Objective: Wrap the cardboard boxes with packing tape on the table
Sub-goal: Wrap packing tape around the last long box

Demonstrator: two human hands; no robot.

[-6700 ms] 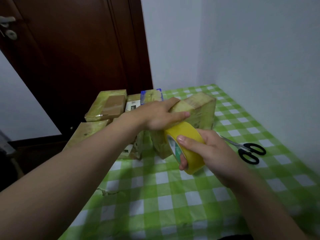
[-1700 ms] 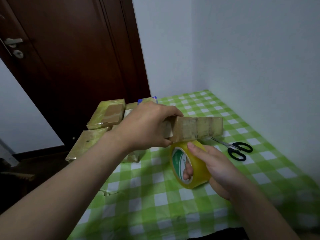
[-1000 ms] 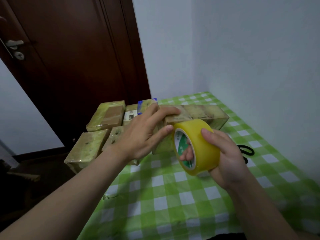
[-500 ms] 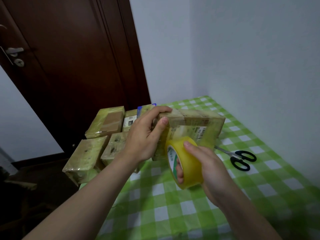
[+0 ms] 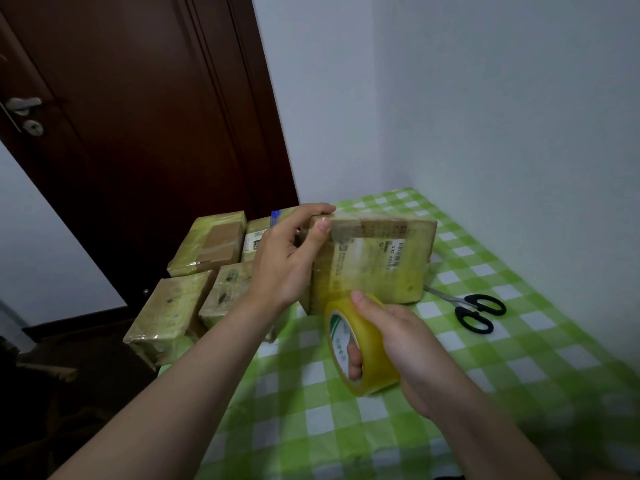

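Two hands busy. Nearest, right hand (image 5: 408,341) grips the yellow tape roll (image 5: 363,344), fingers through its core, just under the box. Left hand (image 5: 287,261) clamps the box (image 5: 374,258) by its upper left corner, held on edge over the bench (image 5: 346,427). Mid-wrap, probably; the next pass needs tape drawn taut around. Box glossy, yellowed, label showing.

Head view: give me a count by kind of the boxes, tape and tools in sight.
Cardboard boxes: 5, the held box in the left hand plus four other boxes
Tape roll: 1, in the right hand
Scissors: 1
Total: 7; the left hand may hide more.
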